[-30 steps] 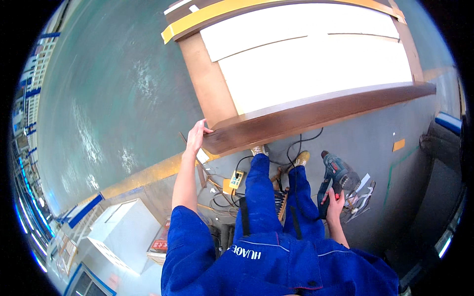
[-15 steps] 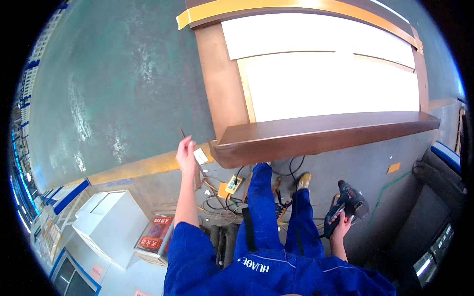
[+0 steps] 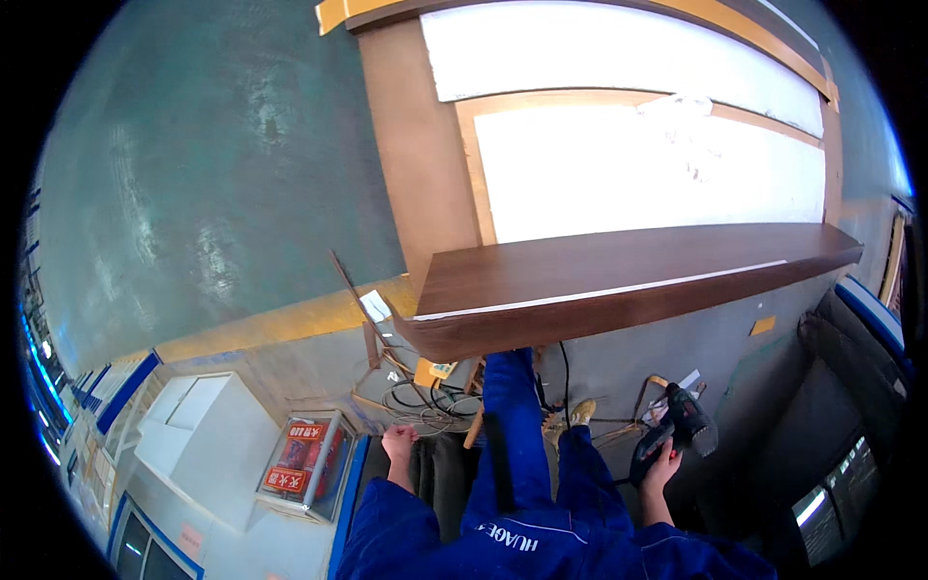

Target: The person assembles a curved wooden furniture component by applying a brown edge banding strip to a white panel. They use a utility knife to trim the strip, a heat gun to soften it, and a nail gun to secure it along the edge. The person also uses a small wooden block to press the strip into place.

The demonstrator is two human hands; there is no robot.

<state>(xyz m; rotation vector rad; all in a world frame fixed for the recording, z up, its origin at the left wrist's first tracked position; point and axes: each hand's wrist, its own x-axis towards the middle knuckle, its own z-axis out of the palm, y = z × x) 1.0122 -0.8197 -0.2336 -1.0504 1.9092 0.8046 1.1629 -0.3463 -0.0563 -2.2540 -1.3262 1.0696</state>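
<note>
Nearest, at 6 o'clock of the view, are soft, creased blue trousers [image 3: 530,454]. At 4 o'clock the right hand [image 3: 660,469] wraps round the handle of the drill [image 3: 691,430], a dark, hard-cased, stubby thing with a bulky rear; its long axis slants, nose toward 11 o'clock, back end toward 5. Near 7 o'clock the left hand [image 3: 400,443] is curled in; I cannot tell whether it holds anything small. Just beyond it lie thin cables [image 3: 430,401] in loose loops. Farther off, the board [image 3: 619,266], smooth and dark brown, with a thin white strip [image 3: 599,293] near its front edge, stretches lengthwise from about 9 toward 3 o'clock. Past it, at 2 o'clock, are flat white panels [image 3: 657,179]; at 10 spreads a glossy, scuffed green surface [image 3: 213,174].
</note>
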